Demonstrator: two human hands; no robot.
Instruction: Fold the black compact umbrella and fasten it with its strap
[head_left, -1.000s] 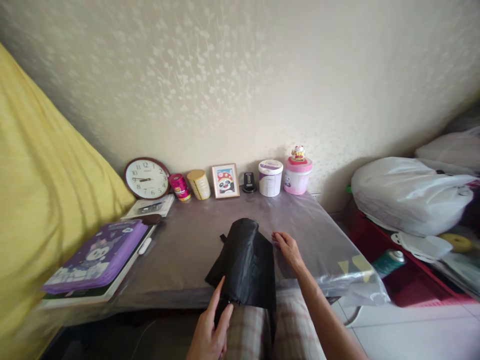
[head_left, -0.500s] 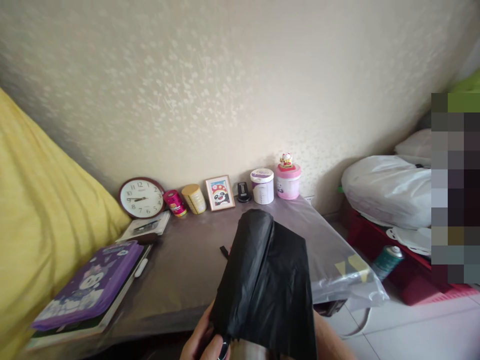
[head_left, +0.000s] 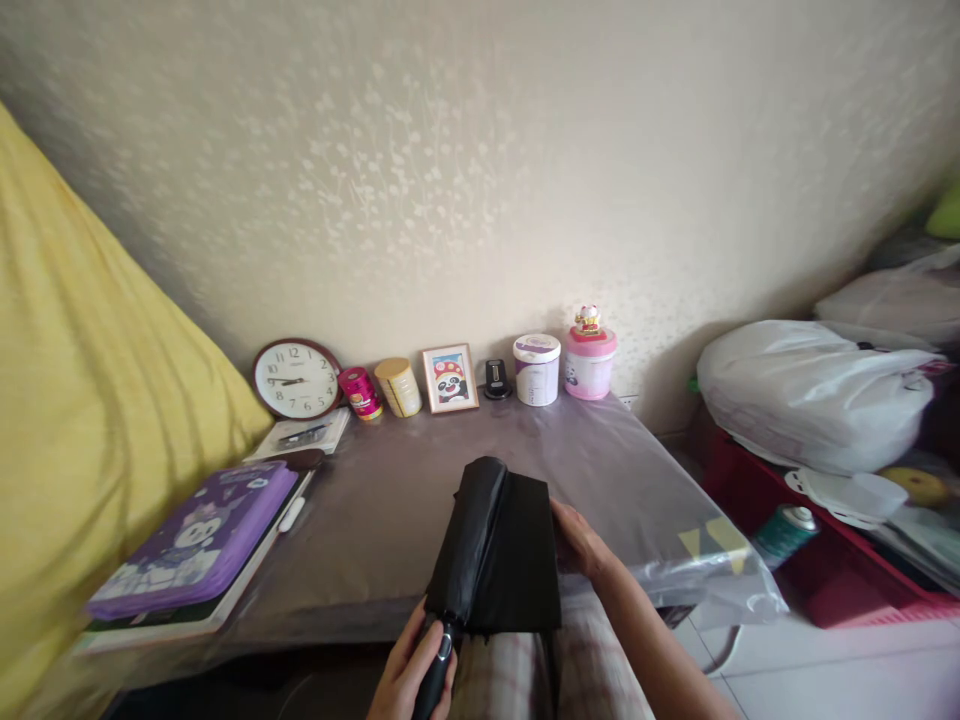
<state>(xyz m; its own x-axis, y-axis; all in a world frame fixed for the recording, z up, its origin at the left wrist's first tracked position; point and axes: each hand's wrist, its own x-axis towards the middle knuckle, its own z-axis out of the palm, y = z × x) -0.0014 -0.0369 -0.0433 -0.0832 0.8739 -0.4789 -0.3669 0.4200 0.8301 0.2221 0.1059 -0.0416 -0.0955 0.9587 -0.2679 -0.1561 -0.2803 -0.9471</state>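
Inside left grip (head_left: 410,662), umbrella handle (head_left: 433,682)

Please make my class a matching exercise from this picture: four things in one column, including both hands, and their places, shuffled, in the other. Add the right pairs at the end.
Things
1. left hand
2. right hand
3. figurine
4. round clock

Places
A. on top of the pink-lidded tub
B. just left of the magenta can
C. at the right edge of the loose black flap
D. around the handle of the black umbrella

Right pairs: 1-D, 2-C, 3-A, 4-B
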